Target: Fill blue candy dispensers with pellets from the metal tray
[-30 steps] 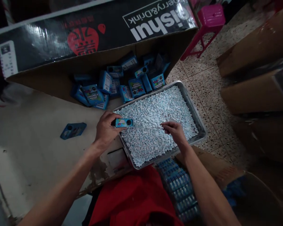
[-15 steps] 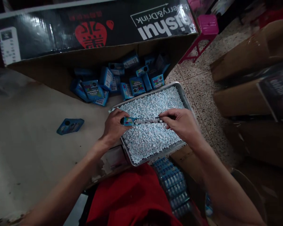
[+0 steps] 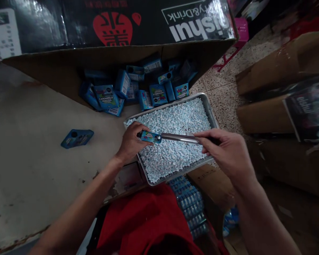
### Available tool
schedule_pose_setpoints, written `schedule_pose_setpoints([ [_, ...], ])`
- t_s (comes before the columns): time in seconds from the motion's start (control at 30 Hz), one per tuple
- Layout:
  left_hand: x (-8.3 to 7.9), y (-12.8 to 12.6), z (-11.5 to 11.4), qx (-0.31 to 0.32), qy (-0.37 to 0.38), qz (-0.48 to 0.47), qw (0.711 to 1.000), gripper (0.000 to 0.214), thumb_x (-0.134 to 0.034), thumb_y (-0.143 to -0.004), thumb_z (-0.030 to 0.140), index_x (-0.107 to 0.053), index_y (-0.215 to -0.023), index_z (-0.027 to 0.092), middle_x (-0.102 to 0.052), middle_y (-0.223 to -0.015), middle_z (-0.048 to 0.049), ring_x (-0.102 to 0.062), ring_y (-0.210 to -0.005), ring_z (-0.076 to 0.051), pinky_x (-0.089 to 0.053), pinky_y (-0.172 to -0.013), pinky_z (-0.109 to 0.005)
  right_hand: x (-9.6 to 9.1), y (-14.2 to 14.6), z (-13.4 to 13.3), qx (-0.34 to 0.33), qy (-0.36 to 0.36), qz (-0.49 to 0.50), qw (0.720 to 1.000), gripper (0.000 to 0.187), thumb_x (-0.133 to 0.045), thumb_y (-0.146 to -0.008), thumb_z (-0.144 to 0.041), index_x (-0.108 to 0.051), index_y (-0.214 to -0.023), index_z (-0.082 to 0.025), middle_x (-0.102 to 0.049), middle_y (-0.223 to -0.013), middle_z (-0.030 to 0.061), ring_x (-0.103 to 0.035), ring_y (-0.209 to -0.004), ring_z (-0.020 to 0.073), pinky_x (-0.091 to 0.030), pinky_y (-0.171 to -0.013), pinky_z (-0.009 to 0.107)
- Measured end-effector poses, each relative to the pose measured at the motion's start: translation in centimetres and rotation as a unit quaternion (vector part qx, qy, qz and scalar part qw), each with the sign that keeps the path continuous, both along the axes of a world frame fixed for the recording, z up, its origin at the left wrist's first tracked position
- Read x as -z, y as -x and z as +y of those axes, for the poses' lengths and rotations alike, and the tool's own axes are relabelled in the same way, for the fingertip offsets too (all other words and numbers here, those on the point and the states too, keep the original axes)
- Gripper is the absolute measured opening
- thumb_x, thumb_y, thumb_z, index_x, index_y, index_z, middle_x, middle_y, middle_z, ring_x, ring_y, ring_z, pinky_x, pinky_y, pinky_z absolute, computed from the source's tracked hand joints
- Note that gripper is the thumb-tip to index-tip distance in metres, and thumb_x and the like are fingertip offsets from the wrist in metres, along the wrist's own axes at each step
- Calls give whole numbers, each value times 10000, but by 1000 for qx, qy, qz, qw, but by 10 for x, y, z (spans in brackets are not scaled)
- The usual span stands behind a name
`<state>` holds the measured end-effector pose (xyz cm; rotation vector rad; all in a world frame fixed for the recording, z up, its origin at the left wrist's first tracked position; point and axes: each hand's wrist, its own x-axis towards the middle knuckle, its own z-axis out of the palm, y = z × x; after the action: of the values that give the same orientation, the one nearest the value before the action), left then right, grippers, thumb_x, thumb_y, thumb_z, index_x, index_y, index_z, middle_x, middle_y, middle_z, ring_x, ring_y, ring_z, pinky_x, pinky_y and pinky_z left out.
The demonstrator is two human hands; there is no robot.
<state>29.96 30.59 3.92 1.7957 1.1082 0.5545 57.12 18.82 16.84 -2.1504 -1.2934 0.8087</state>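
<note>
My left hand [image 3: 133, 140] is closed around a small blue candy box [image 3: 150, 136], held over the tray. A few pale candies show at the box's right end. My right hand [image 3: 223, 148] grips a narrow metal scoop [image 3: 182, 138], whose far tip meets that end of the box. The scoop's channel looks bare of candies. Beneath both hands lies a metal tray [image 3: 207, 102] filled with small pale blue and white candies [image 3: 172, 159].
Several blue candy boxes [image 3: 106, 97] lie in a large black carton [image 3: 69, 28] on its side. One flattened blue box [image 3: 77, 138] rests on the table [image 3: 37, 170]. Stacked blue packs [image 3: 190, 202] stand below, near my lap. Brown cartons [image 3: 266, 109] and a pink stool [image 3: 240, 30] are right.
The scoop, which held a row of candies, now looks emptied. My right hand has moved right and slightly down with it; the box in my left hand has tilted a little.
</note>
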Motion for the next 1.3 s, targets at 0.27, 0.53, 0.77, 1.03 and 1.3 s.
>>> schedule_pose_setpoints([
  [0.27, 9, 18, -4, -33, 264, -96, 959, 556, -966, -484, 330, -699, -951, 191, -700, -971, -15, -647, -883, -196, -504, -777, -287, 204, -51, -25, 223, 27, 167, 960, 383, -776, -676, -475, -788, -843, -131, -645, -574, 15, -555, -492, 134, -409, -486, 255],
  [0.53, -5, 18, -6, -104, 74, 61, 990, 489, -957, -544, 330, -703, -948, 219, -686, -918, 25, -615, -818, -164, -446, -712, -255, 172, -42, -41, 242, 64, 343, 905, 331, -914, -592, -371, -811, -822, -156, -664, -642, 12, -506, -519, 79, -352, -476, 214],
  [0.77, -11, 11, -3, -69, -25, 118, 990, 458, -945, -562, 224, -726, -964, 224, -709, -996, -5, -634, -894, -197, -491, -789, -286, 104, -21, 10, 122, 68, 350, 926, 252, -877, -655, -324, -822, -843, -165, -656, -602, 10, -497, -500, 92, -349, -476, 238],
  [1.03, -1, 35, -9, -106, -41, 128, 985, 400, -918, -606, 273, -729, -956, 236, -703, -931, -10, -629, -875, -206, -498, -805, -299, 8, 103, 65, -196, -13, -129, 972, 210, -581, -840, -72, -772, -871, -155, -741, -836, 75, -650, -714, 178, -452, -649, 285],
  [1.3, 39, 126, -14, -303, -30, 122, 945, 391, -822, -717, 405, -680, -1033, 224, -709, -1016, -37, -648, -917, -212, -515, -837, -327, 20, 76, 39, -128, -51, -90, 986, 243, -563, -940, -248, -770, -1066, -230, -774, -972, 57, -714, -812, 205, -517, -744, 309],
])
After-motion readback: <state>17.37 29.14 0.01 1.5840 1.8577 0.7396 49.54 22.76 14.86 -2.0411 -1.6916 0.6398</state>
